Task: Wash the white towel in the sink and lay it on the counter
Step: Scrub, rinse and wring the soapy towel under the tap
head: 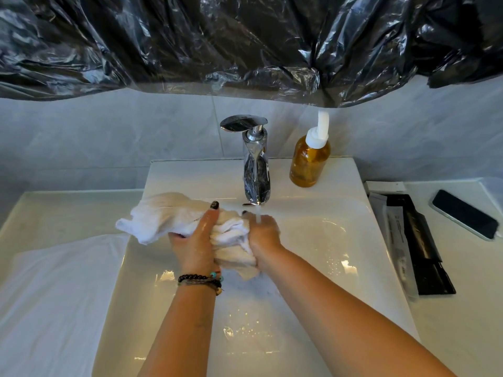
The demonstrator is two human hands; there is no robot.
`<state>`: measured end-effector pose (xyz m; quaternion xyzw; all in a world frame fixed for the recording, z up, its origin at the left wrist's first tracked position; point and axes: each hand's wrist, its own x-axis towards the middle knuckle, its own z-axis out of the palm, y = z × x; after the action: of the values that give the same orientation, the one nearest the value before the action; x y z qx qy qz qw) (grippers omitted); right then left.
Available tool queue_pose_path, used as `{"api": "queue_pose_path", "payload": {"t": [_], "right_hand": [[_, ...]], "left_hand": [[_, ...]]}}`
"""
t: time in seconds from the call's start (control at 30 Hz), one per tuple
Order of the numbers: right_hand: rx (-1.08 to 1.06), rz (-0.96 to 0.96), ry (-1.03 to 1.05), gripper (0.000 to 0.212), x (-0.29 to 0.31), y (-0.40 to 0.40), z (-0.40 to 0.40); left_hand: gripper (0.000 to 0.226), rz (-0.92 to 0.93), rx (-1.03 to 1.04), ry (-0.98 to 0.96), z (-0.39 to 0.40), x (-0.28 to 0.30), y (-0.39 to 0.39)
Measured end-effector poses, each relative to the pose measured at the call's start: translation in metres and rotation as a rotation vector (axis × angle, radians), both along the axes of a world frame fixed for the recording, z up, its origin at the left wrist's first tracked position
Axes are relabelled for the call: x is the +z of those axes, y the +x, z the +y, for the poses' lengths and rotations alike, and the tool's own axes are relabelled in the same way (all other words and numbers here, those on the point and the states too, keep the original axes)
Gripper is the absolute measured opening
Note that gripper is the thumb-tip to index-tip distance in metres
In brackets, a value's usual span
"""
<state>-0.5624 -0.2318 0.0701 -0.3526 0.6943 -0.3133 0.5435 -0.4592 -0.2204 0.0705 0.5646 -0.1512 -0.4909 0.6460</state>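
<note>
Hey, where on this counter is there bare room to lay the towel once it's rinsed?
Left counter: a bare strip between the wall and the white cloth spread nearer you. Right side is crowded: phone and dark packets, with bare counter only nearer you. Soap bottle and faucet fill the back ledge.

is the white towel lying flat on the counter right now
No, the crumpled white towel is gripped by both the left hand and the right hand over the white ceramic sink, under the chrome faucet.
</note>
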Motion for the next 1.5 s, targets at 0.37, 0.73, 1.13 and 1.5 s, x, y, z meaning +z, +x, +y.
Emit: {"api": "queue_pose_path", "payload": {"t": [0.37, 0.73, 1.13, 1.5], "right_hand": [[0.335, 0.809, -0.348, 0.058, -0.076, -0.117, 0.050], [0.729, 0.758, -0.671, 0.087, -0.122, -0.027, 0.134], [0.072, -0.012, -0.549, 0.028, -0.065, 0.034, 0.019], [-0.281, -0.022, -0.004, 0.028, -0.003, -0.025, 0.001]], "left_hand": [[0.027, -0.083, -0.170, 0.010, -0.001, -0.005, 0.022], [0.047, -0.078, -0.228, 0.090, 0.009, -0.013, 0.035], [0.038, -0.187, -0.155, 0.024, 0.002, 0.009, 0.087], [0.079, 0.143, -0.276, 0.128, 0.001, -0.026, 0.027]]}}
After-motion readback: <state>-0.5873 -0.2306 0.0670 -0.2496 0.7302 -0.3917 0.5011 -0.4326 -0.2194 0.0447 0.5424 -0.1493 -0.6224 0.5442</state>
